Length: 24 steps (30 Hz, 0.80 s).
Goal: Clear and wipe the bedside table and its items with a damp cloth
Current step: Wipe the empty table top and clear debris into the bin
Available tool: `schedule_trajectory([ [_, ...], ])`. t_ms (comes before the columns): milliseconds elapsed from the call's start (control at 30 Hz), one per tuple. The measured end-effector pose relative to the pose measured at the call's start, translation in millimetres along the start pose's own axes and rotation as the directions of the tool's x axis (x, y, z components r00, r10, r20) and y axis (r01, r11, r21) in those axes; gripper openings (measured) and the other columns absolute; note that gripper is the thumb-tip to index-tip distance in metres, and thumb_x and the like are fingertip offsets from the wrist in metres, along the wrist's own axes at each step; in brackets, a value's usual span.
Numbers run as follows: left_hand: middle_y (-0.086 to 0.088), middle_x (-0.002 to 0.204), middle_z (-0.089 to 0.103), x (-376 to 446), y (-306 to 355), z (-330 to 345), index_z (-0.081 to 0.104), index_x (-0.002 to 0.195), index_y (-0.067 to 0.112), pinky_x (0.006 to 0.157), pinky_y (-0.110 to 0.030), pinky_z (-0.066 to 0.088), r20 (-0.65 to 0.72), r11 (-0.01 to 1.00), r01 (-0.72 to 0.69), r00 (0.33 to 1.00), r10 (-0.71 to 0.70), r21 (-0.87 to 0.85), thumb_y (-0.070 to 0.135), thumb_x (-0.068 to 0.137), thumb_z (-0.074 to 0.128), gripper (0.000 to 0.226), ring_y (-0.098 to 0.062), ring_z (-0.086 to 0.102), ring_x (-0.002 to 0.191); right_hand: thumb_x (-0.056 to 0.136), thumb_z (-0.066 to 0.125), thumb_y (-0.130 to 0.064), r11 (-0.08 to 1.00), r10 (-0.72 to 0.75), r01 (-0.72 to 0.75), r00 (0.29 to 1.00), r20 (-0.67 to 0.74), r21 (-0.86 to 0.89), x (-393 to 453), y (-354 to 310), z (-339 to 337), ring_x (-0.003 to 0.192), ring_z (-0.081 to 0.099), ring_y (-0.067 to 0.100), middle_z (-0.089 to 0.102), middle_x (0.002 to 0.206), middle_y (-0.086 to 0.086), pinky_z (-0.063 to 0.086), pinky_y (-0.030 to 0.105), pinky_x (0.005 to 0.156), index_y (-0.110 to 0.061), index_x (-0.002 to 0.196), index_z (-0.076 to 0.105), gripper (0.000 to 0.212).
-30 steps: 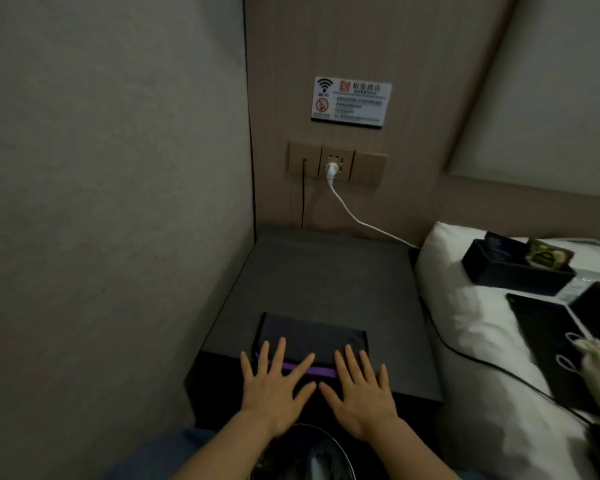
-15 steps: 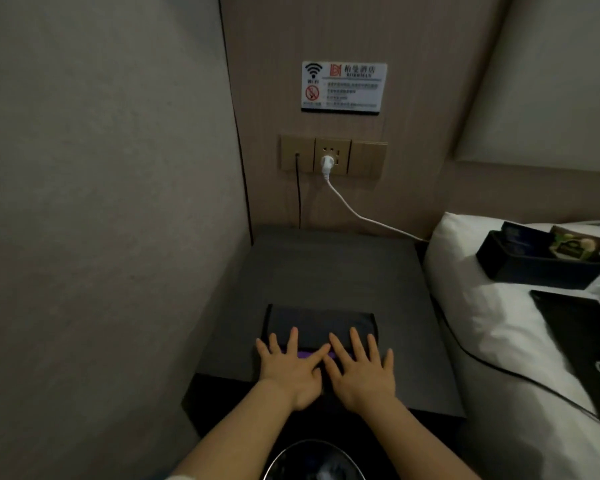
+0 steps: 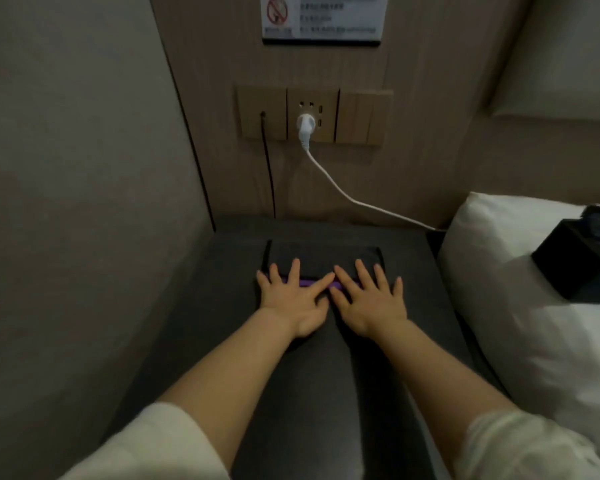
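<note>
Bedside table (image 3: 413,278): flat hands (image 3: 293,299) pressing cloth (image 3: 323,259).

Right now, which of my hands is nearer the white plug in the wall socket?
Right, though only slightly. The right hand lies flat on the dark cloth just below and right of the white plug; the left hand lies flat beside it, a bit farther left.

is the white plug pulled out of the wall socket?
No, the white plug sits in the middle wall socket, its cable trailing down toward the bed.
</note>
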<state>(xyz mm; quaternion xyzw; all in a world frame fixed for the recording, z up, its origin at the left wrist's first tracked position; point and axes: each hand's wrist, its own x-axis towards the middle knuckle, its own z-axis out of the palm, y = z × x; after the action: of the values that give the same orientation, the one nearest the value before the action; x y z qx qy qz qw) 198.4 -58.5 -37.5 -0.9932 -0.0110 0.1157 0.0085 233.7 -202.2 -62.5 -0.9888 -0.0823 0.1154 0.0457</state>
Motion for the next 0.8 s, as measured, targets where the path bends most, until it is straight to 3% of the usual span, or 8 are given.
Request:
schedule_trajectory([
  [367, -0.007, 0.161, -0.009, 87, 6, -18, -0.004, 0.142, 0.061, 0.113, -0.064, -0.001, 0.004, 1.0, -0.004, 1.0, 0.004, 0.026, 0.065, 0.094, 0.017, 0.053, -0.049, -0.001, 0.143, 0.092, 0.014, -0.071, 0.999, 0.03, -0.03, 0.999, -0.017, -0.017, 79, 14, -19, 0.15, -0.013, 0.028, -0.01, 0.164, -0.007, -0.011, 0.058, 0.115, -0.05, 0.151, -0.002, 0.065],
  [800, -0.007, 0.161, -0.013, 10, 22, -16, -0.006, 0.141, 0.062, 0.112, -0.066, -0.005, 0.14, 0.998, -0.059, 0.989, 0.057, 0.016, 0.067, 0.093, 0.013, 0.052, -0.049, -0.004, 0.143, 0.093, 0.011, -0.071, 0.998, 0.055, -0.055, 0.994, 0.093, -0.009, -12, 22, -13, 0.149, -0.015, 0.027, -0.015, 0.163, -0.007, -0.011, 0.056, 0.116, -0.051, 0.15, -0.007, 0.063],
])
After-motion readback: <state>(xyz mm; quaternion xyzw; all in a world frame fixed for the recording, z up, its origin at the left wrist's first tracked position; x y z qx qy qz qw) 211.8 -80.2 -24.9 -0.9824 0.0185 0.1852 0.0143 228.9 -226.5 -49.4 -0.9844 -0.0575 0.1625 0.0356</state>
